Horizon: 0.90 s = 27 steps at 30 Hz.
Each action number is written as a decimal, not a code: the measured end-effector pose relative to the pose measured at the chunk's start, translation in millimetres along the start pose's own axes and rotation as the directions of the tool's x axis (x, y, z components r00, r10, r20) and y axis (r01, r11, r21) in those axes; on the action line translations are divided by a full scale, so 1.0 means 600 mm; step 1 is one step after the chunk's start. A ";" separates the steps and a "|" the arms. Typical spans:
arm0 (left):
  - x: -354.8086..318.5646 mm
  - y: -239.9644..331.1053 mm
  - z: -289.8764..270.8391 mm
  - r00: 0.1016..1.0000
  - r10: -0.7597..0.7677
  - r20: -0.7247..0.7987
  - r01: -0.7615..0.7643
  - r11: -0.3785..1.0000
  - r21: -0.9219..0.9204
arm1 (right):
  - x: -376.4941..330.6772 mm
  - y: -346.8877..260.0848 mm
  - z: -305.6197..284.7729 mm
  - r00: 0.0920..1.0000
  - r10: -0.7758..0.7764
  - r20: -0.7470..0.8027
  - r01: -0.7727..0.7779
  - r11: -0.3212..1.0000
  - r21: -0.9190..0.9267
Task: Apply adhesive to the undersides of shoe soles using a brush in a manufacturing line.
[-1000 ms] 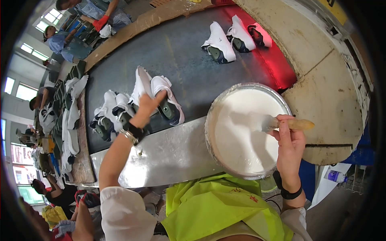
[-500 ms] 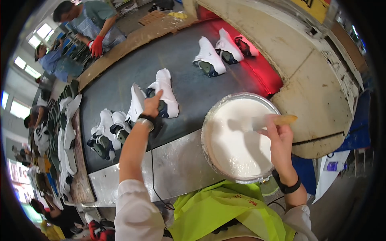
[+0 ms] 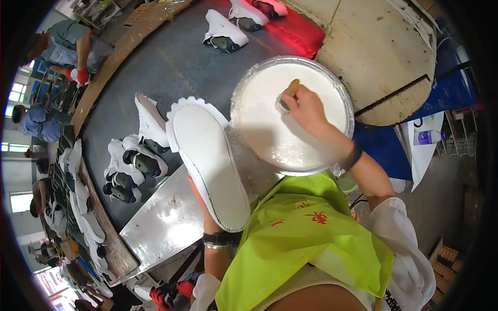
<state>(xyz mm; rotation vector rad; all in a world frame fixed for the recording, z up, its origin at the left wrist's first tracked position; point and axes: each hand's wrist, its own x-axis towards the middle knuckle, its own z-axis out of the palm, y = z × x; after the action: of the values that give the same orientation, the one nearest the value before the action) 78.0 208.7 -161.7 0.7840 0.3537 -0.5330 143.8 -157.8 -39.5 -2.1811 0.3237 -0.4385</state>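
Observation:
My left hand (image 3: 201, 206) grips a white shoe upper (image 3: 210, 163), turned so its flat, stitched underside faces up. The shoe hides most of the fingers. My right hand (image 3: 310, 111) is closed round a short brush (image 3: 294, 87) with a wooden handle, its bristle end low over white liquid (image 3: 270, 137). That liquid fills a round metal basin (image 3: 348, 96), just right of the held shoe. Whether the bristles touch the liquid I cannot tell.
Several white and dark green shoes (image 3: 124, 176) stand on the dark belt (image 3: 181, 62) at left. More shoes (image 3: 225, 32) sit at the far end by a red-lit opening (image 3: 298, 33). A beige machine housing (image 3: 373, 57) borders the right. A person with red gloves (image 3: 82, 76) works across the belt.
My left hand has lifted a shoe off the belt, drawn it nearer and turned its underside up. My right hand has moved the brush further over the basin. The whole view has shifted.

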 end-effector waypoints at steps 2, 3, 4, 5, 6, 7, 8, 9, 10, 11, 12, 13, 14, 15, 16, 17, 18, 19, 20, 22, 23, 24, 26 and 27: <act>-0.003 -0.017 -0.019 0.994 -0.059 -0.096 0.061 0.998 0.019 | -0.007 -0.024 0.003 0.999 -0.016 0.046 0.031 0.938 -0.344; -0.011 -0.016 -0.005 0.983 -0.141 -0.119 0.143 0.990 0.005 | -0.009 -0.026 -0.002 0.999 -0.012 0.044 0.026 0.939 -0.344; -0.020 -0.013 0.011 0.965 -0.220 -0.141 0.221 0.975 -0.009 | -0.010 -0.028 -0.012 0.999 0.013 0.038 -0.001 0.949 -0.315; -0.035 -0.006 0.048 0.967 -0.209 -0.146 0.210 0.978 -0.010 | -0.009 -0.027 -0.019 0.999 0.030 0.038 -0.018 0.960 -0.281; -0.044 0.006 0.102 0.984 -0.172 -0.037 0.172 0.985 0.003 | -0.005 -0.012 -0.030 0.996 -0.071 -0.056 0.065 0.993 -0.099; -0.053 0.019 0.141 0.990 -0.126 0.065 0.125 0.992 0.011 | -0.001 -0.025 -0.032 0.995 -0.081 -0.050 0.077 0.993 -0.084; -0.055 0.031 0.162 0.992 -0.112 0.062 0.112 0.994 0.012 | 0.000 -0.047 -0.042 0.990 -0.104 -0.094 0.109 0.993 0.044; -0.056 0.040 0.184 0.988 -0.113 0.107 0.112 0.993 0.022 | -0.003 -0.061 -0.052 0.982 -0.117 -0.147 0.141 0.976 0.166; -0.057 0.046 0.197 0.981 -0.115 0.154 0.112 0.993 0.032 | -0.006 -0.062 -0.048 0.981 -0.122 -0.153 0.148 0.975 0.169; -0.054 0.047 0.209 0.980 -0.108 0.164 0.103 0.994 0.037 | -0.004 -0.058 -0.040 0.986 -0.105 -0.126 0.130 0.968 0.214; -0.051 0.047 0.219 0.988 -0.090 0.126 0.073 0.988 0.133 | -0.002 -0.058 -0.030 0.991 -0.090 -0.098 0.112 0.960 0.258; -0.046 0.048 0.226 0.994 -0.066 0.089 0.044 0.973 0.228 | 0.001 -0.061 -0.022 0.995 -0.077 -0.068 0.094 0.950 0.299; -0.046 0.045 0.224 0.995 -0.052 0.087 0.032 0.974 0.223 | 0.001 -0.088 -0.016 0.997 -0.056 -0.055 0.073 0.905 0.419; -0.043 0.042 0.219 0.987 -0.123 0.106 0.105 0.981 0.162 | 0.001 -0.107 -0.008 0.996 -0.063 -0.059 0.082 0.904 0.419; -0.040 0.040 0.217 0.973 -0.193 0.130 0.180 0.978 0.102 | 0.003 -0.124 0.001 0.998 -0.057 -0.026 0.062 0.846 0.529; -0.042 0.042 0.229 0.973 -0.187 0.136 0.174 0.979 0.104 | 0.005 -0.138 0.009 0.998 -0.055 0.008 0.037 0.776 0.630; -0.047 0.045 0.248 0.972 -0.190 0.139 0.180 0.980 0.084 | 0.003 -0.149 0.015 0.996 -0.041 0.078 -0.024 0.724 0.690; -0.049 0.049 0.258 0.971 -0.194 0.142 0.186 0.980 0.064 | -0.005 -0.154 0.011 0.996 -0.046 0.074 -0.018 0.724 0.690; -0.045 0.051 0.252 0.972 -0.185 0.148 0.177 0.982 0.064 | -0.015 -0.164 0.004 0.982 -0.050 0.185 -0.077 0.783 0.617; -0.034 0.046 0.231 0.956 -0.185 0.227 0.180 0.983 0.045 | -0.036 -0.181 -0.003 0.934 -0.024 0.356 -0.230 0.722 0.653; -0.035 0.050 0.231 0.955 -0.187 0.230 0.180 0.982 0.049 | -0.031 -0.181 -0.004 0.936 -0.023 0.351 -0.228 0.721 0.654; -0.036 0.053 0.231 0.947 -0.214 0.240 0.207 0.977 0.056 | -0.019 -0.179 -0.005 0.945 -0.033 0.326 -0.181 0.776 0.604; -0.038 0.058 0.235 0.933 -0.253 0.256 0.241 0.967 0.078 | 0.010 -0.161 0.010 0.981 -0.041 0.191 -0.104 0.720 0.686; -0.038 0.058 0.237 0.947 -0.246 0.209 0.228 0.968 0.105 | 0.028 -0.146 0.015 0.984 -0.031 0.175 -0.099 0.720 0.686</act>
<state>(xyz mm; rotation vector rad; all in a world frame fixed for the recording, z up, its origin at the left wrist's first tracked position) 94.8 130.7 -36.7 0.7544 0.2225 -0.8580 169.3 -105.9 28.9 -1.4466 0.0714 -0.2775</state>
